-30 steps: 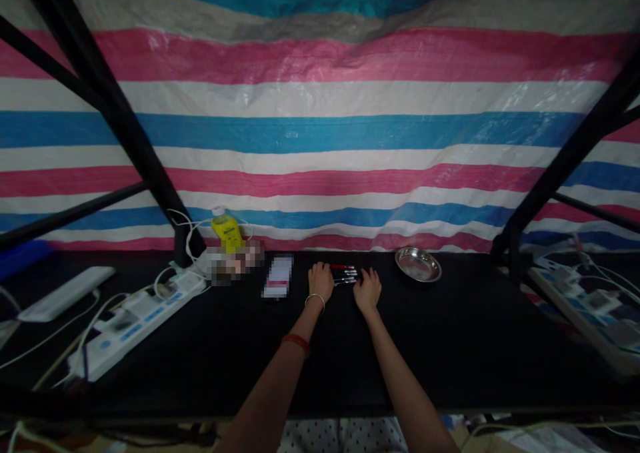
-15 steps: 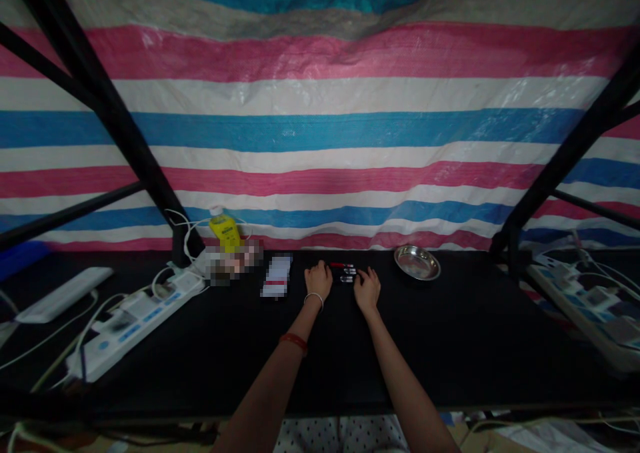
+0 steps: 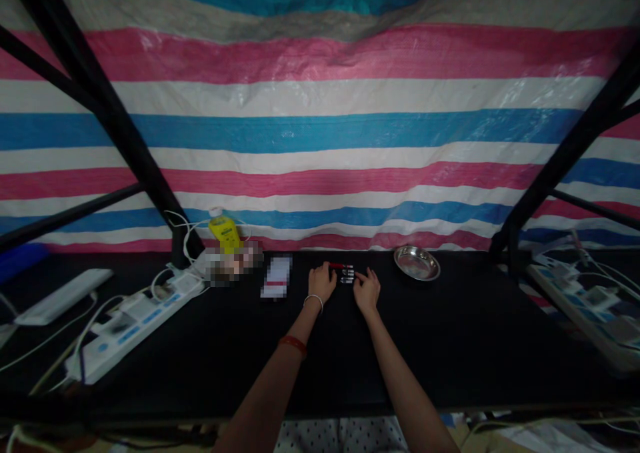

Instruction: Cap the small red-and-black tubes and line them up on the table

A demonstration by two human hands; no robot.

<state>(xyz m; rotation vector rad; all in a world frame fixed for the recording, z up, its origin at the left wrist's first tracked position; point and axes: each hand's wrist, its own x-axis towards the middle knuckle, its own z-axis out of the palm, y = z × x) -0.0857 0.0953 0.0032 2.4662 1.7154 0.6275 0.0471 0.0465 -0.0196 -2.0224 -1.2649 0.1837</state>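
Observation:
Several slim, pen-like items lie side by side on the black table between my hands. The farthest is a red one with a silvery end [image 3: 341, 266]. Nearer to me are dark ones with shiny clear or silver ends [image 3: 347, 280]; their exact kind is too small to make out. My left hand [image 3: 321, 283], with a pale bracelet at the wrist, rests at their left, fingertips by the red one's left end and thumb apart. At their right, my right hand [image 3: 367, 291] lies with fingers spread, its index fingertip at the silvery ends.
A round metal dish [image 3: 417, 263] stands at the right. Left of my hands lies a phone-like object [image 3: 277, 277], partly blurred, and a yellow bottle [image 3: 225, 231] farther back. Power strips with cables [image 3: 135, 323] run along the left side. Black frame bars slant at both sides.
My left hand has shifted slightly right and its thumb now stands out from the fingers. The pen-like items lie a little closer in line; my right hand has barely moved.

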